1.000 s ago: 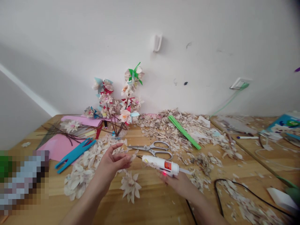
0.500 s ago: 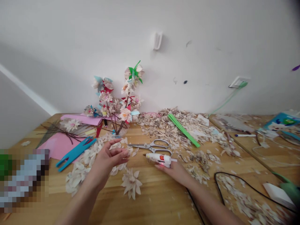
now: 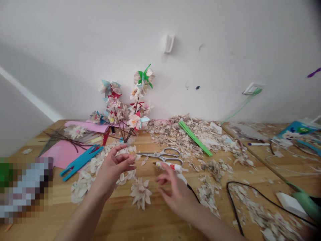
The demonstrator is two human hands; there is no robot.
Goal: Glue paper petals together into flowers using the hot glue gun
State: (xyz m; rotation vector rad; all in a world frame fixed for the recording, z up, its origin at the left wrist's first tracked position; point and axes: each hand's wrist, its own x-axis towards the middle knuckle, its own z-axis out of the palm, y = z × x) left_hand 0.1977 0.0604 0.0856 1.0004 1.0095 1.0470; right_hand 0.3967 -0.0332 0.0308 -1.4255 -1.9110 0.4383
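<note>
So the loose paper flower (image 3: 140,193) is sitting on the bare wood between the two hands, a bit toward the person's side of the left one. It's pretty much round, petals pointing every way, so no real long axis to line up with. Right hand (image 3: 175,194) is the nearer one: its fingertips are just off the flower's right edge, not touching as far as I can see. That hand is loosely spread, thumb apart from the index finger, nothing visible in between.

Left hand (image 3: 114,169) is up and to the left of the flower, fingers curled with thumb and fingertips close together. Might be pinching a petal, honestly can't tell.

Just past the right hand's fingers, the glue gun (image 3: 177,168) lies roughly sideways, nozzle pointing left, handle partly hidden. Can't say if the hand's touching it. Scissors (image 3: 157,155) are right behind, also lying sideways, blades left. Then there's the petal pile (image 3: 82,185) beside the left forearm, and the flower branches (image 3: 135,120) standing farther back.
</note>
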